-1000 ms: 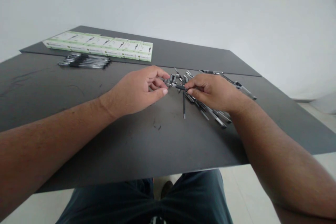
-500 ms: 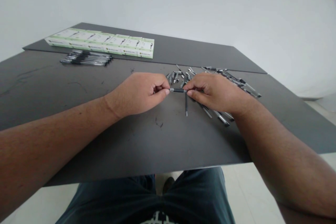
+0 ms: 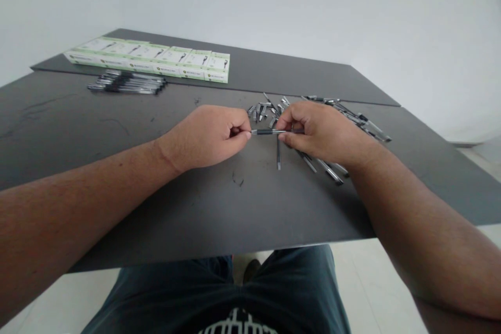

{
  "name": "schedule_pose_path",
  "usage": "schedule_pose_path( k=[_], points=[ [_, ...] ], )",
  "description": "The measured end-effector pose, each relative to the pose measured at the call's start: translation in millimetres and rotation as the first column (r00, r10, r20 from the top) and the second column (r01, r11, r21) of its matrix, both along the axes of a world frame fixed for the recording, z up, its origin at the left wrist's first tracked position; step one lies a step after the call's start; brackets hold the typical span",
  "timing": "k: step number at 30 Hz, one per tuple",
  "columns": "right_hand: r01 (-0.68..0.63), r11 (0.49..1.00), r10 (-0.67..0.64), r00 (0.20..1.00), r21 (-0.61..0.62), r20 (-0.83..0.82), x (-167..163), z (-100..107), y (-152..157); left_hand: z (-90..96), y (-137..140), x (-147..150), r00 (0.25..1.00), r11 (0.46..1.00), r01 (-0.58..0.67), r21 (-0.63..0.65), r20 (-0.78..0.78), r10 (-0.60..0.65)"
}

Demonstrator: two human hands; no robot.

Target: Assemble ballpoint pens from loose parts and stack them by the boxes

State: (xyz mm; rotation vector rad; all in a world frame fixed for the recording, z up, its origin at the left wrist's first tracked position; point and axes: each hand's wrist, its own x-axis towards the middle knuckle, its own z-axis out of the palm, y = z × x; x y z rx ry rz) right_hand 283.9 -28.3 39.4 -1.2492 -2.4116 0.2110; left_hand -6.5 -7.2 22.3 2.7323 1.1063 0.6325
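Note:
A pen (image 3: 266, 131) with a black grip lies level between my two hands, above the table. Thumb and forefinger of my left hand (image 3: 219, 135) pinch its left end. My right hand (image 3: 313, 128) is closed on its right part, where a dark length shows between the fingers. Below the right fingertips a dark refill or thin pen part (image 3: 278, 154) lies on the table. Small caps (image 3: 261, 111) are scattered just behind the pen. Loose pen parts (image 3: 331, 172) lie under and beside my right hand, partly hidden by it.
Several white and green boxes (image 3: 217, 69) stand in a row at the back left of the grey table (image 3: 219, 219). In front of them lies a bundle of pens (image 3: 127, 83). More pen parts (image 3: 366, 126) spread out right of my right hand.
My right hand has shifted slightly right along the pen, and more of the pen's length now shows between its fingers. The left hand keeps its pinch. The view has tilted slightly.

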Motion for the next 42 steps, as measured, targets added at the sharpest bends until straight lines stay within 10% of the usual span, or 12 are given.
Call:
schedule_pose_path(
  k=[42],
  points=[
    [0.001, 0.992, 0.006, 0.999, -0.128, 0.051, -5.0, 7.6, -6.1, -0.9, -0.1, 1.2, 0.999, 1.0, 0.025, -0.019, -0.024, -0.025]
  ],
)
